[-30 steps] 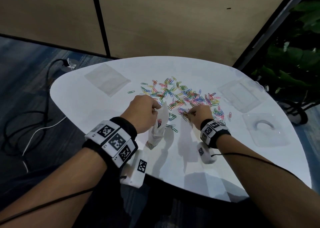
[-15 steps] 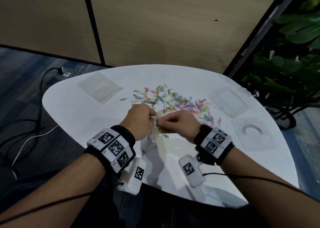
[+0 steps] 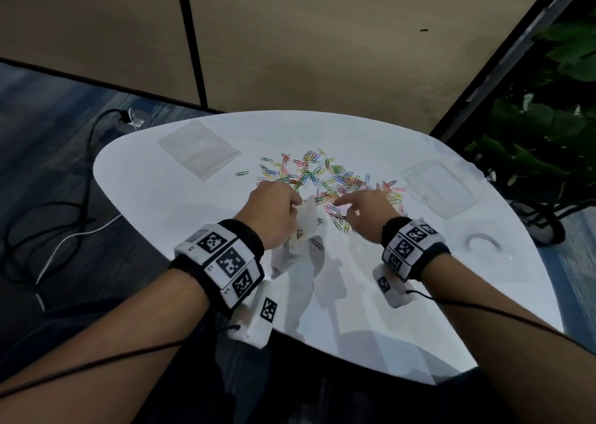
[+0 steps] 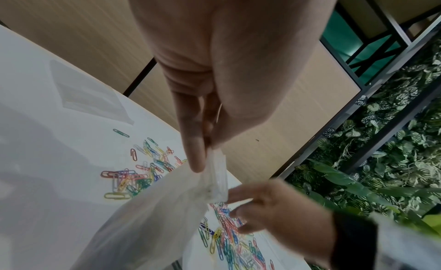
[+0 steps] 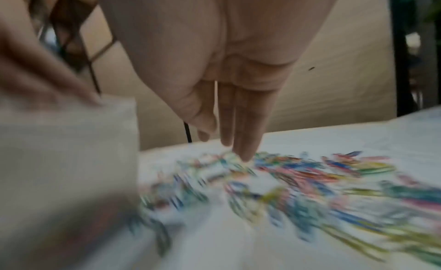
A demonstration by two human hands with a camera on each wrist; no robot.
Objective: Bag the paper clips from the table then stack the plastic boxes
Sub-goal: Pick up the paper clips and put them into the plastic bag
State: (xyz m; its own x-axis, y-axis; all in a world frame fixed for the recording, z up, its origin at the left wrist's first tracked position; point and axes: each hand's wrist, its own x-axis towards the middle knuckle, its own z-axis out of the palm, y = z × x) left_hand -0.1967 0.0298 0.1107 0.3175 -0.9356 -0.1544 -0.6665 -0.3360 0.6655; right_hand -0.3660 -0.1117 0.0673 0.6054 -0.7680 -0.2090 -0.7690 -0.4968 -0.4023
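Note:
Coloured paper clips lie scattered over the middle of the white table. My left hand pinches the rim of a clear plastic bag that hangs down to the table, a few clips showing inside it. In the left wrist view my thumb and fingers grip the bag's mouth. My right hand hovers just right of the bag over the clips, fingers straight and pointing down, holding nothing. Two clear plastic boxes lie at the right: one farther, one nearer.
A second flat clear bag lies at the table's far left. Cables trail on the floor to the left. Green plants stand beyond the table's right edge. A beige wall runs behind.
My right hand went from the clip pile to the bag's mouth, then drew back right over the clips with fingers opened. The left hand kept hold of the bag.

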